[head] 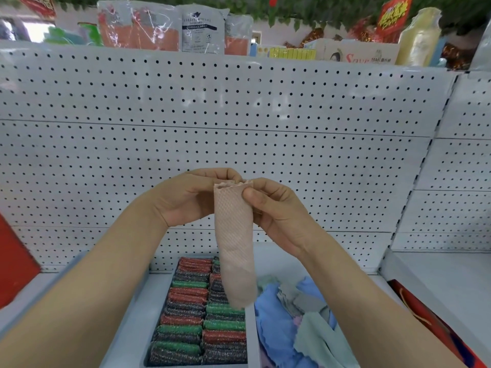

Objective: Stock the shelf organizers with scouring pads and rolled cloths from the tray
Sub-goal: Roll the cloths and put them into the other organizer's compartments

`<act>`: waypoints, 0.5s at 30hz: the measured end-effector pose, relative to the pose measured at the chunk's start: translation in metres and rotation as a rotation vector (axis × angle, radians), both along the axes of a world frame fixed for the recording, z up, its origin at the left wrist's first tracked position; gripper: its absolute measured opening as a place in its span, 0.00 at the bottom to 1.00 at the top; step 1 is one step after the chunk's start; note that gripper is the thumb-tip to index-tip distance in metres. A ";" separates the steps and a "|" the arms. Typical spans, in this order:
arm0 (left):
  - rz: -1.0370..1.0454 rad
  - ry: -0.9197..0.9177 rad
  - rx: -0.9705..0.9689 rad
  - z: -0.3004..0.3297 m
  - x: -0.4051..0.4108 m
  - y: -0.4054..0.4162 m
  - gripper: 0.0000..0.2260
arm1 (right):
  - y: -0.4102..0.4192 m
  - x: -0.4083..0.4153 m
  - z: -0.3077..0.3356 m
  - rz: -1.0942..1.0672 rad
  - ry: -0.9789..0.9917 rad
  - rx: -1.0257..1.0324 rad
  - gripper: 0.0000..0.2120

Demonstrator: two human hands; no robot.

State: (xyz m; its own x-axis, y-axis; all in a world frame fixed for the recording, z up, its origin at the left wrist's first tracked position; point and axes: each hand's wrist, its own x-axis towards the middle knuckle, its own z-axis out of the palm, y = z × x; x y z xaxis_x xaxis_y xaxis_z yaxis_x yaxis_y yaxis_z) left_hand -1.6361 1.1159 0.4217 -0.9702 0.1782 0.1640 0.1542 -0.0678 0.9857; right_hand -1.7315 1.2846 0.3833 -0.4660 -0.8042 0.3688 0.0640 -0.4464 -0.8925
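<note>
Pink cloth [235, 235], top edge being pinched by left hand [186, 197] and right hand [276, 205]; tight, even rolling is advised before it is slotted beside the scouring pads [199, 314].

Pale pink cloth [235, 240] with a diamond weave; below it, glittery red, green and dark grey scouring pads [198, 312]; right of those pads, blue and mint cloths [295, 330].

In front of me the white shelf [159, 293] carries a grey organizer [162, 285] packed with two rows of red, green and dark scouring pads [198, 314]. Just beside it on my right lie loose blue, grey and mint cloths [297, 320].
</note>
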 end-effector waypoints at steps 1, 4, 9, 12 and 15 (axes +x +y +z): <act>-0.030 -0.016 0.012 -0.001 0.000 -0.001 0.14 | 0.001 0.000 0.000 0.008 0.004 -0.003 0.08; -0.092 -0.041 0.040 -0.002 0.002 -0.004 0.11 | 0.001 0.000 0.001 0.027 0.000 0.015 0.05; 0.162 -0.012 0.050 -0.006 -0.005 -0.001 0.13 | -0.004 -0.003 -0.001 -0.088 -0.047 0.001 0.05; 0.361 -0.050 -0.033 -0.004 -0.004 0.002 0.32 | -0.006 -0.008 -0.004 -0.216 -0.042 -0.001 0.07; 0.400 -0.053 -0.369 0.001 0.000 0.011 0.26 | -0.007 -0.010 -0.005 -0.282 -0.025 0.000 0.09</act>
State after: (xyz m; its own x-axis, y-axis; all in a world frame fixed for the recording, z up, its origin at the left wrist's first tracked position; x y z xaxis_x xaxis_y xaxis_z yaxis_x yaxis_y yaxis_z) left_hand -1.6363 1.1273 0.4231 -0.9792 -0.1703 0.1100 0.0469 0.3375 0.9401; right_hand -1.7415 1.2777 0.3781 -0.6801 -0.6416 0.3547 -0.0411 -0.4496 -0.8923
